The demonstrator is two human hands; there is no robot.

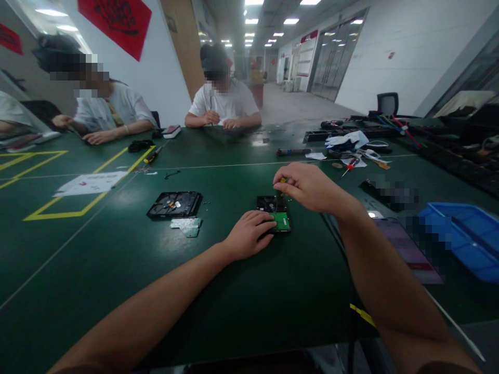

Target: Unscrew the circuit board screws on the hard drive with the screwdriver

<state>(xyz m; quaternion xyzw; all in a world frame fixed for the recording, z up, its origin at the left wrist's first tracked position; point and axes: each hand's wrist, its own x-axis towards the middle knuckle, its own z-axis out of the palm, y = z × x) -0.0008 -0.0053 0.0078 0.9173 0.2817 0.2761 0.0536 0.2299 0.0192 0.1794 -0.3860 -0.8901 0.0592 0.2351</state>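
A hard drive (272, 203) with a green circuit board (281, 222) lies before me on the table. My left hand (249, 236) rests on its left side, fingers stretched out over the board's edge and thumb apart near the front corner. Above the drive, my right hand (307, 188) is closed in a pinch around a small screwdriver (284, 180) with a yellow-green handle. The screwdriver's shaft points down at the drive; its tip is too small to make out. Left of my hands are another hard drive (183, 203), with small metal bits on it, and a detached circuit board (187, 226).
At right are a blue bin (463, 234), a flat screen device (405, 246) and a red-handled screwdriver (352, 163). A cylindrical tool (293, 152) lies behind. Papers (88, 183) and a yellow-handled screwdriver (153, 155) are at left. Two people sit across the green table (117, 265).
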